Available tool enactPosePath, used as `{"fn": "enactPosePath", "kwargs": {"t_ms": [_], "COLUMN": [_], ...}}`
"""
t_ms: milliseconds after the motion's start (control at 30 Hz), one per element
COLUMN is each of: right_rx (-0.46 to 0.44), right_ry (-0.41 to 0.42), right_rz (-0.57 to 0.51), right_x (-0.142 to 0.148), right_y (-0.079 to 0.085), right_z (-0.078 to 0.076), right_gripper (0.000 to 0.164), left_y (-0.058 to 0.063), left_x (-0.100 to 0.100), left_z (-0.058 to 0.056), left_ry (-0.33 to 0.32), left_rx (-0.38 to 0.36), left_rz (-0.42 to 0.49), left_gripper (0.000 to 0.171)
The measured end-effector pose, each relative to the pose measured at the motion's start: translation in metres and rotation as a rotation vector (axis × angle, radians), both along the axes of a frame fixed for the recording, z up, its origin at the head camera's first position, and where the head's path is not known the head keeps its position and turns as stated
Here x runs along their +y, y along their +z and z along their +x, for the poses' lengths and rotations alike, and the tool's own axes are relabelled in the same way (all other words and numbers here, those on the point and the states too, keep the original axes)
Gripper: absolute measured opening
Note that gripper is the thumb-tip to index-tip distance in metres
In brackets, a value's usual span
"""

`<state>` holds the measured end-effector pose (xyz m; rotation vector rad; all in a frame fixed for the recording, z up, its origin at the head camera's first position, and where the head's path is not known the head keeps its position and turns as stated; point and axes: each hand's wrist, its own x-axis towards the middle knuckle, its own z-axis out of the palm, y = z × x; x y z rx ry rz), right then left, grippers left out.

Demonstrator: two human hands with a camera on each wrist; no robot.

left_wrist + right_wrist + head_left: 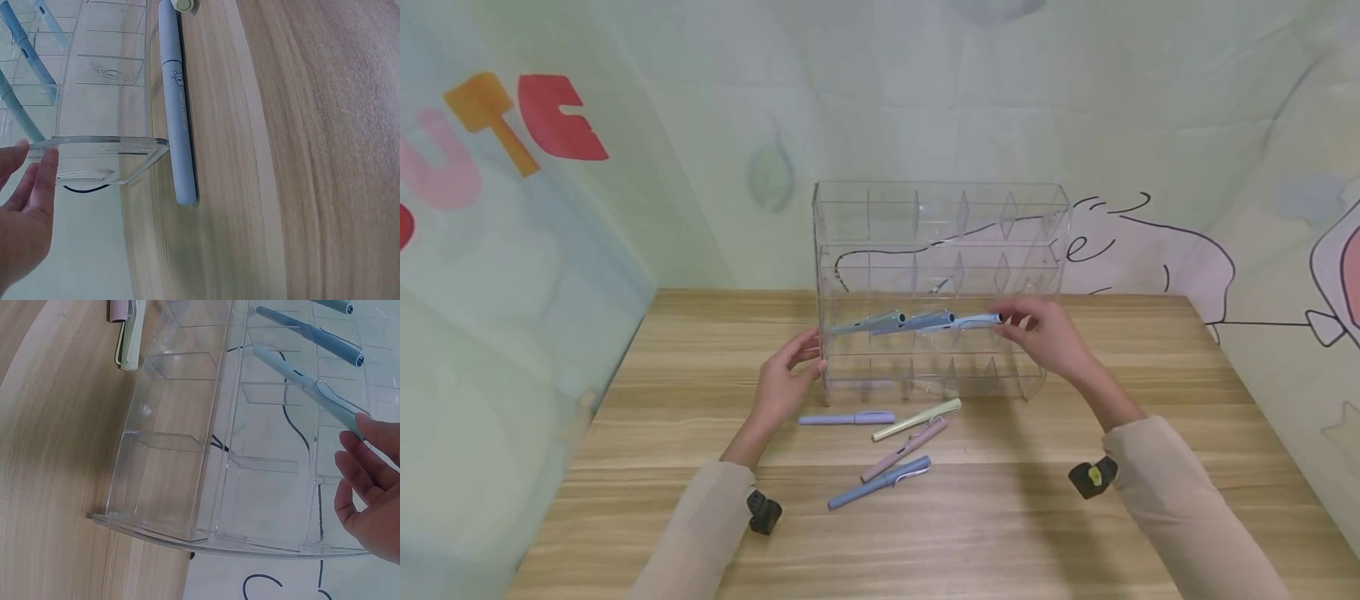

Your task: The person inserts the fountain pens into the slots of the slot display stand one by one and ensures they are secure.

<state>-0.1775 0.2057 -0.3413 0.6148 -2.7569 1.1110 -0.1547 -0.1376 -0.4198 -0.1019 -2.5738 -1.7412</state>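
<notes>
A clear acrylic rack (817, 258) with several rows of compartments stands upright on the table. My left hand (781, 385) holds its left side panel (100, 140), thumb and fingers on either side of the edge. At the rack's right part, my right hand (1047, 335) pinches the cap end of a light blue pen (306, 384), which lies slanted in a compartment row. Left of that pen, a darker blue pen (315, 336) and a grey-green pen (876, 322) lean in the same row, their cap ends outward.
In front of the rack lie a lavender pen (846, 419), a pale green pen (917, 419), a mauve pen (898, 456) and a blue pen (878, 483). The wooden table (700, 333) meets a printed cloth backdrop (715, 183) behind the rack.
</notes>
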Motion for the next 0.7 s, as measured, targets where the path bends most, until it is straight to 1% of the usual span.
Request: {"fn": "enactPosePath", "kwargs": {"t_ms": [467,700], "right_rx": [-0.035,-0.050], "right_ry": [-0.055,-0.065], "right_rz": [-0.029,-0.037], "right_x": [-0.0025,-0.0021], "right_y": [-0.0047,-0.0077], "right_z": [-0.0014,-0.0029], "right_gripper": [0.012,0.014], "left_y": [-0.0004,-0.0003], "left_x": [-0.0002,-0.0004], "left_z": [-0.0001,0.0001], "left_ry": [-0.001,-0.007], "left_rx": [0.010,0.015], "left_rz": [0.001,-0.006], "left_gripper": [0.049,0.049]}}
